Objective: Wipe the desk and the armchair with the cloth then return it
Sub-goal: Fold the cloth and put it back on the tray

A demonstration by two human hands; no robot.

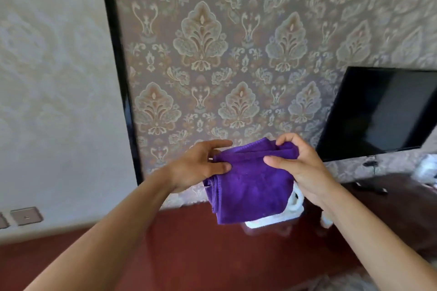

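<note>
Folded purple cloth (250, 186), pinched by both hands

Television (378, 111) — dark screen, up and right of the grip. Damask wallpaper (236, 54) behind the grip; black vertical trim (118, 66) to its left. White item (267, 220) just below — partly hidden.

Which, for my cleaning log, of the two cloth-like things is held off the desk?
The purple cloth, pinched by the left hand and right hand; the white one lies on the desk behind it.
</note>
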